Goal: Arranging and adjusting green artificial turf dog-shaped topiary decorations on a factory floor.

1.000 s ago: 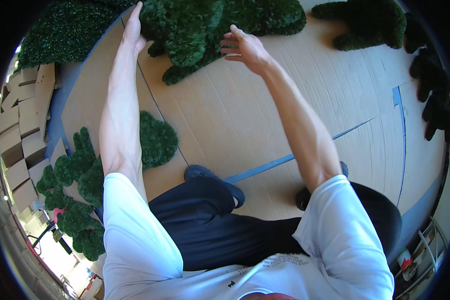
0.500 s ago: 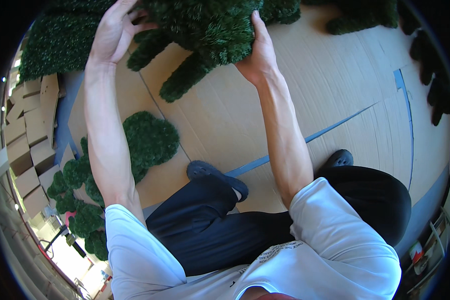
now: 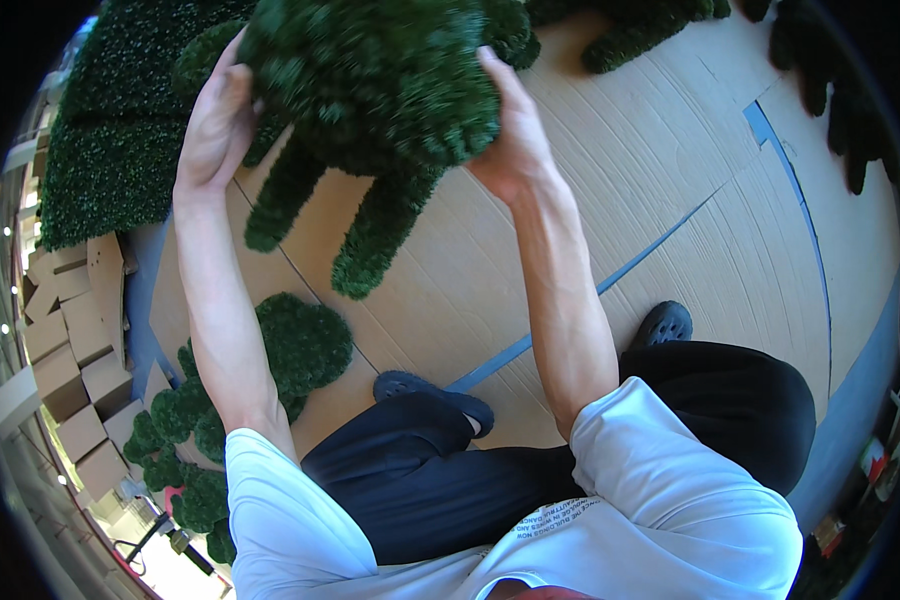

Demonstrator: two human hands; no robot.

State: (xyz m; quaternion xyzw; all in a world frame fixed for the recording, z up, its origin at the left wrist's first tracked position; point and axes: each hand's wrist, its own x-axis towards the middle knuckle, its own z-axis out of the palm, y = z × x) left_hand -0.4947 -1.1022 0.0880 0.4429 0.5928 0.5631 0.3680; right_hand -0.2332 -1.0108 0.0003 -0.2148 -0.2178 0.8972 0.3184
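Shaggy green piece (image 3: 370, 85) held two-handed

Piece is upper centre of frame. Left hand (image 3: 218, 130) curled round its left side, right hand (image 3: 515, 140) clasping its right; far-side grip hidden. Step looks like repositioning; next move probably wants even squeeze, both sides.

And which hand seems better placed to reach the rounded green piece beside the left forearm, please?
Probably the left hand: it appears nearer the rounded green piece than the right hand, though both hold the bushy green figure.
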